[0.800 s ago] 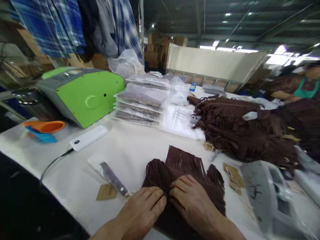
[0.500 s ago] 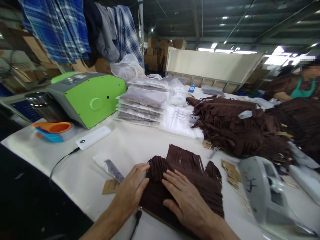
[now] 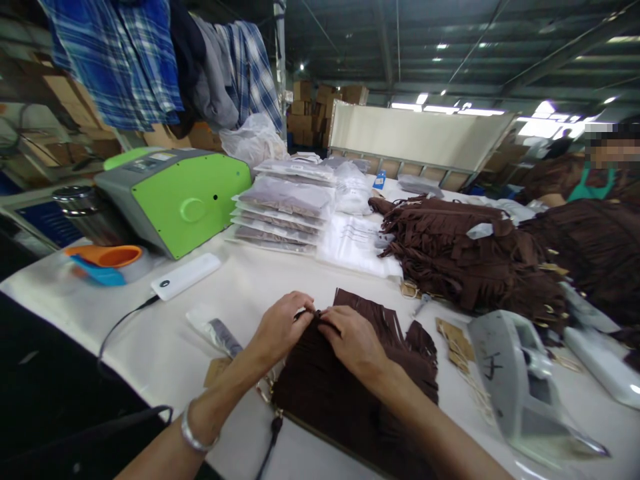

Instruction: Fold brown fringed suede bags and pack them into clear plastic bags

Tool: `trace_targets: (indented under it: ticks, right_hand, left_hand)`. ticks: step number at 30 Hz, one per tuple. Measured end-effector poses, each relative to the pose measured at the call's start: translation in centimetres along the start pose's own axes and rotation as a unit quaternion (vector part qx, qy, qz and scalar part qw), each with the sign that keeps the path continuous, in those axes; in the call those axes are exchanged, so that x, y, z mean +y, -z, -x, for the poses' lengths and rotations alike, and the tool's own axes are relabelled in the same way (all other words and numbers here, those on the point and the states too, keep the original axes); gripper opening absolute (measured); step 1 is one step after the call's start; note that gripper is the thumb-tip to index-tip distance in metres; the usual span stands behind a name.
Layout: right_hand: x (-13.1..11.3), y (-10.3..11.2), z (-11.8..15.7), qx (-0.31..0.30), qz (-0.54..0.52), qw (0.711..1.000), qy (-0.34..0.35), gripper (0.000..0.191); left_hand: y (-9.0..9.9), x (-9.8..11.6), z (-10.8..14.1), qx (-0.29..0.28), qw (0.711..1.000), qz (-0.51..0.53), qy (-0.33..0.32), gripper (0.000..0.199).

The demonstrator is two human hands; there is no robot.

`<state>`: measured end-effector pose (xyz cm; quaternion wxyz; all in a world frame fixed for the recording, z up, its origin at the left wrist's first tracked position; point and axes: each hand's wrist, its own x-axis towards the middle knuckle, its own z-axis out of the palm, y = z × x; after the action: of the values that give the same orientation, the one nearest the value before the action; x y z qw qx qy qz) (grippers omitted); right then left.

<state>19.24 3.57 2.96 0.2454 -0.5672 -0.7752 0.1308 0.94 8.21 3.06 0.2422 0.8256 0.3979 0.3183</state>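
Observation:
A dark brown fringed bag [image 3: 320, 400] lies flat on the white table in front of me, its fringe partly spread at the far side. My left hand [image 3: 285, 323] is closed, with fingertips and thumb pinching the fringe at the bag's far left. Close beside it, my right hand [image 3: 357, 337] pinches the same bunch of fringe, its forearm crossing over the bag. A dark strap [image 3: 274, 437] with a metal clasp hangs from the bag's near left corner. To the left lie a small plastic-wrapped grey roll [image 3: 223, 337] and a brown paper tag [image 3: 216, 370], partly behind my forearm.
Left on the table stand a green machine [image 3: 193, 203], a steel flask [image 3: 90, 213] and a white power bank [image 3: 186, 275]. Behind are stacked bagged goods [image 3: 280, 210] and piled brown fringed bags [image 3: 465, 253]. A grey tape dispenser [image 3: 505, 380] stands right; a co-worker [image 3: 595, 177] is beyond.
My hands have moved up and together from lying on the bag to pinching its fringe at the far left. The bunched fringe there now lies flatter. The view has shifted slightly.

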Motion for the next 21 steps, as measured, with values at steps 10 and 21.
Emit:
trace_targets:
  ticks: [10,21]
  right_hand:
    - [6.7,2.6,-11.1,-0.105,-0.050,0.993,-0.025,0.026]
    - [9.4,2.6,-10.1,-0.161,-0.222,0.956,-0.100,0.022]
  left_hand:
    - [-0.1,-1.7,-7.6,-0.085,0.949,0.270,0.143,0.030]
    - [-1.8,-2.3,-6.1,-0.038,0.998,-0.013,0.058,0.057]
